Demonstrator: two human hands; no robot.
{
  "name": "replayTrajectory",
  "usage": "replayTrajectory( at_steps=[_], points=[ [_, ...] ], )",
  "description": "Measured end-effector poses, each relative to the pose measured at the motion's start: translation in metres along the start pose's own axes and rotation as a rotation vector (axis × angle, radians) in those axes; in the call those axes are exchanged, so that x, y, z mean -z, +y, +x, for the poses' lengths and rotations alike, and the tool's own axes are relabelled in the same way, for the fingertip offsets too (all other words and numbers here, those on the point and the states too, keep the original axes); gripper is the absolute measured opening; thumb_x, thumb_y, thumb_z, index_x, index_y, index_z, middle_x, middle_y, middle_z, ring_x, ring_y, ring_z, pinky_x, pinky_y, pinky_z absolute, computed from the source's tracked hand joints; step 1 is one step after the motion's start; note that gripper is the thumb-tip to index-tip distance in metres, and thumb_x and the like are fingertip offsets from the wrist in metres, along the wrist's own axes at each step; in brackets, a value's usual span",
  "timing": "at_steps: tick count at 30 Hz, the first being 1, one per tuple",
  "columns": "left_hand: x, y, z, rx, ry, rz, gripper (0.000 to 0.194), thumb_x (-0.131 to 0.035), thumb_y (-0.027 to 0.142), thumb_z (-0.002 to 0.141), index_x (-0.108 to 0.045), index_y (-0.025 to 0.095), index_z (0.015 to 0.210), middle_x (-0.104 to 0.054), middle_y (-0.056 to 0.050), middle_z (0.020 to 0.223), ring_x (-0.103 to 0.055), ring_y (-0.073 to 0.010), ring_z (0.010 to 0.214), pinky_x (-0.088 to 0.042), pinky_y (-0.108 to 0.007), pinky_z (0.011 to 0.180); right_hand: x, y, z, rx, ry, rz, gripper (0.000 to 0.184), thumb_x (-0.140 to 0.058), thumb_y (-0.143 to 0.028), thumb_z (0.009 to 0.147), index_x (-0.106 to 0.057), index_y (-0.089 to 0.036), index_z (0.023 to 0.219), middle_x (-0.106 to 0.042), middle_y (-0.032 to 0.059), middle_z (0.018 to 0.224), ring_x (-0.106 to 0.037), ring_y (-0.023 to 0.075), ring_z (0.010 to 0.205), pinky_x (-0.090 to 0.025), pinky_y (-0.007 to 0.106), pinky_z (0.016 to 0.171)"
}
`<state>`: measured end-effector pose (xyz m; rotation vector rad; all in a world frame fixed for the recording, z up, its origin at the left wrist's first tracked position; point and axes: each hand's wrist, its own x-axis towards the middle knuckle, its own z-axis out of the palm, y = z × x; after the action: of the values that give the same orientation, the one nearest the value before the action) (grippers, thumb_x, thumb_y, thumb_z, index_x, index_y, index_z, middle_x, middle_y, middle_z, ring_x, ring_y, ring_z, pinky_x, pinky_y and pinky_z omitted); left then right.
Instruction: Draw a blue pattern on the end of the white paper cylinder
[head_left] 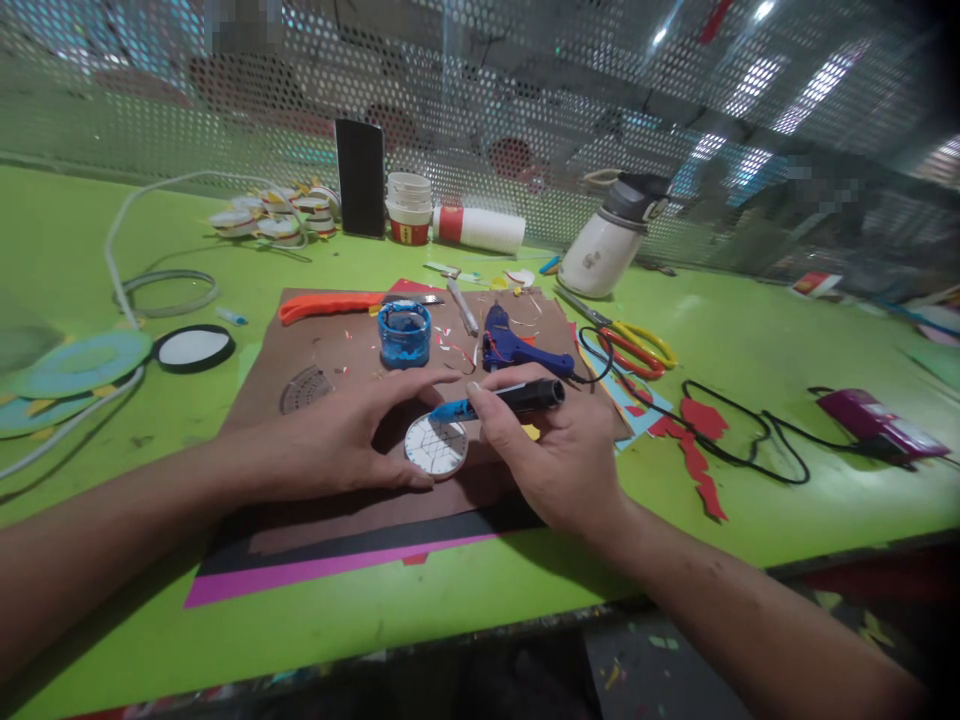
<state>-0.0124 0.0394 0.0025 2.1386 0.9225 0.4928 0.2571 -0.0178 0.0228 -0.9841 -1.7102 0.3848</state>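
Observation:
My left hand (pixel 367 430) curves round a small white disc (pixel 436 450), gripping its edge between thumb and fingers. Dark lines cross the disc's face in a web-like pattern, with small blue marks near the rim. In my right hand (pixel 555 440) is a black marker pen (pixel 517 396) with a blue-smeared front end. Its tip is at the upper part of the disc; whether it touches cannot be made out. Just beyond my hands stands a small jar (pixel 405 345) coated in blue paint. A blue glue gun (pixel 517 350) lies behind my right hand.
Brown board (pixel 300 510) lies under my hands. Around it are an orange cutter (pixel 330 306), scissors (pixel 637 345), a black cable (pixel 750 470) and a purple device (pixel 881 422). A bottle (pixel 606 240), paper cups (pixel 484 230) and a phone (pixel 360 180) stand or lie behind.

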Motion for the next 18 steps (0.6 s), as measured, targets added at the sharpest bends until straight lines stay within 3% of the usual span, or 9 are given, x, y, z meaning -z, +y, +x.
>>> replayTrajectory(
  at_steps=[9,18],
  points=[
    [0.0012,0.002,0.0015,-0.007,0.007,0.004,0.108,-0.104,0.073,0.096,-0.065,0.044,0.193,-0.074,-0.01,0.194,-0.065,-0.0524,0.183,-0.052,-0.073,0.154,0.0003,-0.0006,0.0032,0.086,-0.006,0.038,0.021,-0.094,-0.027,0.111,-0.089,-0.026,0.091,-0.094,-0.0012,0.084,-0.084,0.0172,0.067,-0.07,0.027,0.069],
    [0.0002,-0.0056,0.0001,-0.021,0.012,0.024,0.112,-0.104,0.072,0.099,-0.061,0.037,0.197,-0.073,-0.014,0.195,-0.066,-0.0529,0.182,-0.054,-0.069,0.153,0.0018,-0.0013,0.0018,0.107,-0.048,-0.006,0.014,-0.088,-0.024,0.111,-0.088,-0.025,0.097,-0.092,0.0006,0.087,-0.083,0.0178,0.072,-0.067,0.027,0.07]
  ],
)
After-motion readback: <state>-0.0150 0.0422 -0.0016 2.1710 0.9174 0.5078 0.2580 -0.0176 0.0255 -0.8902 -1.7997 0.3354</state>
